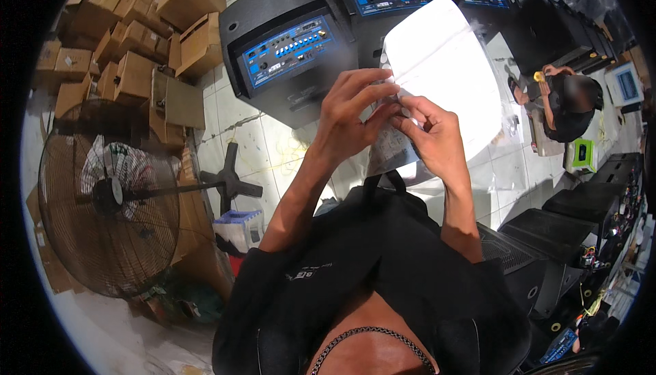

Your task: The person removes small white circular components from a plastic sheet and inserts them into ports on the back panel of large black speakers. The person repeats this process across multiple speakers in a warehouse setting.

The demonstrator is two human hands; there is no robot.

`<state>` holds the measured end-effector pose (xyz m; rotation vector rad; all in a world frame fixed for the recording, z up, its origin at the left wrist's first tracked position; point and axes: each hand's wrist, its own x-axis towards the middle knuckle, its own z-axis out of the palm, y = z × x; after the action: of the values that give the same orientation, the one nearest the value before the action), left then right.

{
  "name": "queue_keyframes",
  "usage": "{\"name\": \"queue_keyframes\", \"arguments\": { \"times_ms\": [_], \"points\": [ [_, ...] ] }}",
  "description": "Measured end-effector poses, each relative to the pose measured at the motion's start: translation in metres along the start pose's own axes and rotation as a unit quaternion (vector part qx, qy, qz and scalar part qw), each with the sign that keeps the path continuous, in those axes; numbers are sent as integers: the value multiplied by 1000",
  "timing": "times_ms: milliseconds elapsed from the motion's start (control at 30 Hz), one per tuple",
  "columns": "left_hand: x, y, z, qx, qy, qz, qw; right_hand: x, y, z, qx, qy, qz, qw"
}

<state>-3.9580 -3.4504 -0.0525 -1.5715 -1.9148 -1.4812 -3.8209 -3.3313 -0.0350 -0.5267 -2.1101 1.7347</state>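
My left hand (pixel 352 112) has its fingers curled over the near-left edge of a clear plastic bag (pixel 389 153), which has a large white sheet (pixel 451 54) lying on or inside it, I cannot tell which. My right hand (pixel 437 139) pinches the same edge just right of my left thumb, and the two hands nearly touch. A small pale bit shows between the fingertips, too small to make out. The white sheet extends forward and to the right of my hands, over part of the dark speaker cabinets.
Speaker cabinets with blue panels (pixel 287 47) stand ahead. Cardboard boxes (pixel 140 74) fill the left side, with a large standing fan (pixel 109 197) and a small crate (pixel 238 228) nearer. A co-worker (pixel 574 112) sits at right holding something yellow. Black cabinets (pixel 553 225) line the right.
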Motion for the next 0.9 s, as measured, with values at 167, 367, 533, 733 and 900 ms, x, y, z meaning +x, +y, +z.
{"name": "queue_keyframes", "arguments": {
  "times_ms": [167, 367, 533, 733, 900],
  "points": [
    [41, -20, 50, -26, -14, 36, 999, 31, 15, -46, 27, 22, 24, 999],
    [81, -32, 105, -75, -49, 93, 992, 42, 21, -94, 105, 65, 70, 990],
    [105, -32, 134, -132, -62, 139, 979, 40, 15, -114, 122, 119, 79, 982],
    [122, -18, 131, -154, -118, 130, 972, 32, 5, -111, 115, 185, 87, 972],
    [133, -30, 127, -222, -107, 186, 951, 31, -8, -89, 121, 236, 67, 962]
  ]
}}
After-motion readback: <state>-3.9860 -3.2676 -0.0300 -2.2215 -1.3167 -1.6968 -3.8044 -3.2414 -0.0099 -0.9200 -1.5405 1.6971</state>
